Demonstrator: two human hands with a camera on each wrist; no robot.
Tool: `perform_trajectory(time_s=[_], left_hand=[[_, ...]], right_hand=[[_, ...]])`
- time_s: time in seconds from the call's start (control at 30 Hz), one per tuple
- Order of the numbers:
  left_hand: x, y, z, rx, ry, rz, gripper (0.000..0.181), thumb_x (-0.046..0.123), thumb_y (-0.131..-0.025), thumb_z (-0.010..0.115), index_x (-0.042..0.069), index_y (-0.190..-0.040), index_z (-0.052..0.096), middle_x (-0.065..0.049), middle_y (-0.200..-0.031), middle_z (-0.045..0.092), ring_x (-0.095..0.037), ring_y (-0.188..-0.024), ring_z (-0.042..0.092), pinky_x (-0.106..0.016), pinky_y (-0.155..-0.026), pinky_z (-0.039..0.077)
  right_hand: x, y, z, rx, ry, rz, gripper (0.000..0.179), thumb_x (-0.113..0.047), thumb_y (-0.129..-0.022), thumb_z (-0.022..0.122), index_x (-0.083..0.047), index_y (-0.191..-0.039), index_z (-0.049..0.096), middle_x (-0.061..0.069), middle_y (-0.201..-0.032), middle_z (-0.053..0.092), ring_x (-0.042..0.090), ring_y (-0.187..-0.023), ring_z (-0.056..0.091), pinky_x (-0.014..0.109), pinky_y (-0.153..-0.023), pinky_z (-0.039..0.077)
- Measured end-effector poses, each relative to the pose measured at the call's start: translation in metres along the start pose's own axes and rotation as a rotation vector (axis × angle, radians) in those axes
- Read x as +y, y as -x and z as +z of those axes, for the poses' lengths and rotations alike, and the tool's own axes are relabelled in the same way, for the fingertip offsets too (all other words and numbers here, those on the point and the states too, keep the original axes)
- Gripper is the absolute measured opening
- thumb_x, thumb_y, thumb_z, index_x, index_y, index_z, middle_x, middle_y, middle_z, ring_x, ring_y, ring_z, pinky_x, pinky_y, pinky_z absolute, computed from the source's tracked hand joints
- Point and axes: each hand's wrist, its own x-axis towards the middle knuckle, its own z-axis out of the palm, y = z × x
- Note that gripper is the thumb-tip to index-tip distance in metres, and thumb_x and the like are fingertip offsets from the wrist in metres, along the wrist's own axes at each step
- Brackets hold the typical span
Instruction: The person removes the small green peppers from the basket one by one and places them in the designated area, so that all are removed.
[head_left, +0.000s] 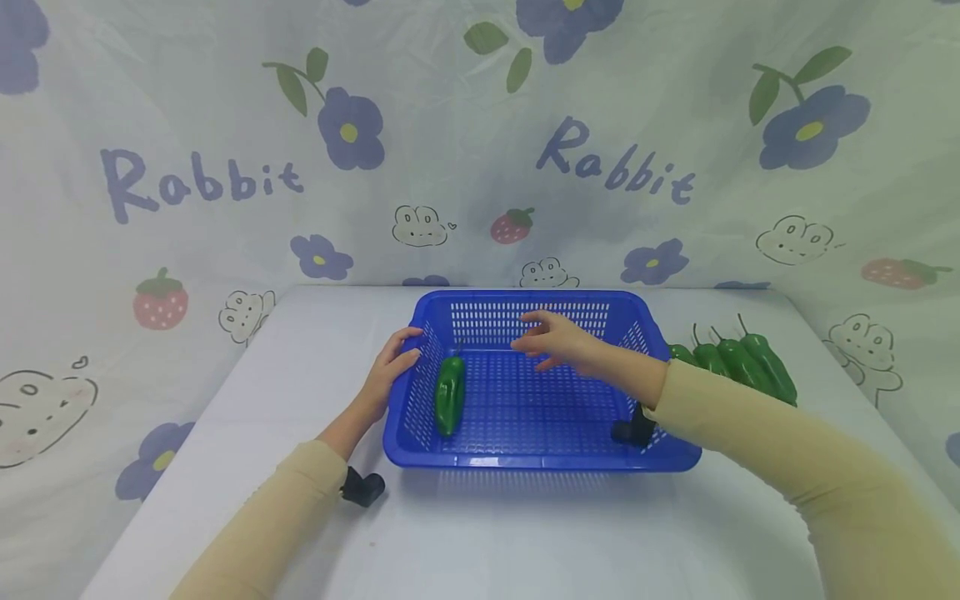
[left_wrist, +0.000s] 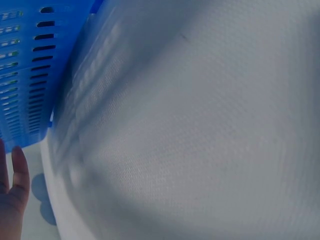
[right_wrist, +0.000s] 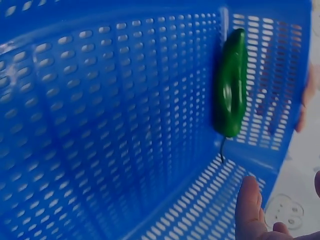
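A blue plastic basket (head_left: 542, 461) with slotted walls stands on the white table. Inside it, along the left wall, lies one green pepper (head_left: 450, 397), its thin stem pointing to the back; the right wrist view shows the same pepper (right_wrist: 231, 87) close to the slotted wall. My left hand (head_left: 386, 373) rests against the basket's left side, fingers fairly straight at the rim. Over the basket's middle hovers my right hand (head_left: 558, 340), fingers loosely spread and holding nothing. In the left wrist view, part of the left hand (left_wrist: 12, 192) appears below the basket wall (left_wrist: 37, 75).
Several green peppers (head_left: 738, 362) lie side by side right of the basket, partly hidden by the right sleeve (head_left: 750, 425). A cloth with flowers and rabbits (head_left: 465, 167) hangs behind the table (head_left: 480, 542). A black wrist camera (head_left: 363, 487) sits under the left forearm.
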Motion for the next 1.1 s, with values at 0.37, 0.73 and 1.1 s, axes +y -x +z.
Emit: perform_trajectory(time_s=[0.37,0.73,1.1], left_hand=[[0.000,0.001,0.000,-0.004,-0.031,-0.008,0.041,0.014,-0.094,0.037,0.003,-0.132,0.029,-0.019,-0.144,0.027,-0.034,-0.119,0.038,-0.034,-0.089,0.042],[0.000,0.000,-0.001,0.002,-0.035,-0.009,0.041,0.014,-0.093,0.038,0.006,-0.133,0.030,-0.017,-0.145,0.026,-0.035,-0.122,0.037,-0.041,-0.093,0.040],[0.000,0.000,-0.003,-0.003,-0.032,-0.011,0.042,0.014,-0.093,0.039,0.005,-0.133,0.030,-0.018,-0.144,0.027,-0.035,-0.118,0.039,-0.036,-0.088,0.043]], right_hand=[[0.007,-0.025,0.032,-0.066,-0.072,0.066,0.066,-0.011,-0.085,0.062,-0.003,-0.140,0.027,0.025,-0.131,0.043,0.041,-0.117,0.046,0.047,-0.089,0.045],[0.013,-0.046,0.061,-0.079,-0.053,0.125,0.066,-0.009,-0.083,0.063,-0.001,-0.138,0.030,0.024,-0.129,0.047,0.039,-0.112,0.052,0.044,-0.084,0.048],[0.018,-0.061,0.085,-0.054,-0.019,0.154,0.066,-0.008,-0.078,0.068,-0.002,-0.135,0.035,0.023,-0.127,0.046,0.037,-0.103,0.056,0.041,-0.075,0.052]])
